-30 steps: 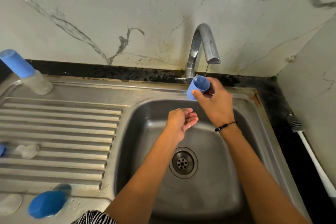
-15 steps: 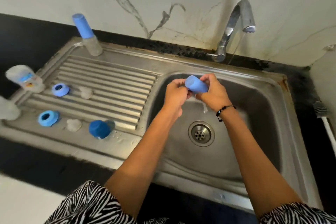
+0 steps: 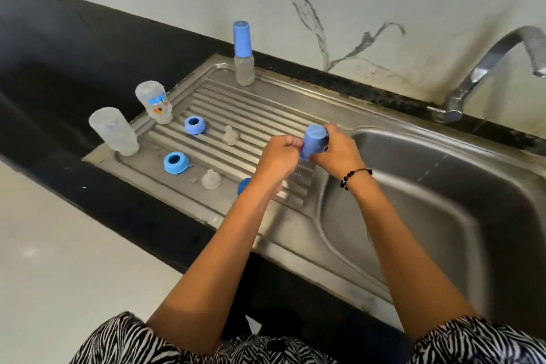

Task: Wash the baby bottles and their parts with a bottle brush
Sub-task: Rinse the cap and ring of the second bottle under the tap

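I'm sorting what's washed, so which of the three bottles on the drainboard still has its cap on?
The upright bottle at the back by the wall, with the tall blue cap. The other two bottles stand upside down at the left edge, uncapped.

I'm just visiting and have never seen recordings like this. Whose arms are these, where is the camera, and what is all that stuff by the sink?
There is no machine here: these are a person's own arms, filmed by a camera worn on the head, looking down. The right hand grips a blue cap; the left hand is curled against its lower end. Both are above the ribbed draining board beside the sink. On the board stand two upturned clear bottles, a capped bottle at the back, two blue rings and two clear teats. The tap is on the right.
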### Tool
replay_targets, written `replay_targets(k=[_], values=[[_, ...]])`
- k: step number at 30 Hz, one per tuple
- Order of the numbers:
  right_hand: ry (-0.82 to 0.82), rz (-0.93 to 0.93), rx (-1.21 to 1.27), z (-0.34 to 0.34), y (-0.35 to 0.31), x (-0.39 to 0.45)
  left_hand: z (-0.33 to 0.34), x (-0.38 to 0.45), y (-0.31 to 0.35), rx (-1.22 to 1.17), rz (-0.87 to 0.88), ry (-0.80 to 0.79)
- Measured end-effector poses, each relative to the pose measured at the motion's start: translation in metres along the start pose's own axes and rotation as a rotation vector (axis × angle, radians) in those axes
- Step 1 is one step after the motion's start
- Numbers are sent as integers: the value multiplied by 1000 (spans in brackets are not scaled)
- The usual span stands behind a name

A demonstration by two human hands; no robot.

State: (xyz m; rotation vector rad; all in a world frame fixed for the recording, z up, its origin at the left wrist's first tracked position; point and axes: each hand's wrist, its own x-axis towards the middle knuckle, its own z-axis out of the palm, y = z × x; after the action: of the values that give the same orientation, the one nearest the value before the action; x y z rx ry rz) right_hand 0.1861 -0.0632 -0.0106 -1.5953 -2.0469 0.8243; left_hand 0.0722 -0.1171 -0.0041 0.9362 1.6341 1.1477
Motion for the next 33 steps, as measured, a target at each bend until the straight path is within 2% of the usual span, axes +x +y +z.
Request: replay_targets(k=[8,15,20,24,30,33], values=[[10,96,-29,72,-49,31,-91,49,-5,96,-34,-17],[77,130,-157,104,-57,30,-106,54,-15,129,-49,-150],[74,113,-228,101,-57,31,-108,57,-19,140,9,-147],[103,174,-165,91,-56,23,-109,59,-16,137,68,-136],[172,179,-91,67,-52,11,-83,51,-4,71,112,-198],[230,186,-76,44,-36,4,-54,45,6,102,134,-276]])
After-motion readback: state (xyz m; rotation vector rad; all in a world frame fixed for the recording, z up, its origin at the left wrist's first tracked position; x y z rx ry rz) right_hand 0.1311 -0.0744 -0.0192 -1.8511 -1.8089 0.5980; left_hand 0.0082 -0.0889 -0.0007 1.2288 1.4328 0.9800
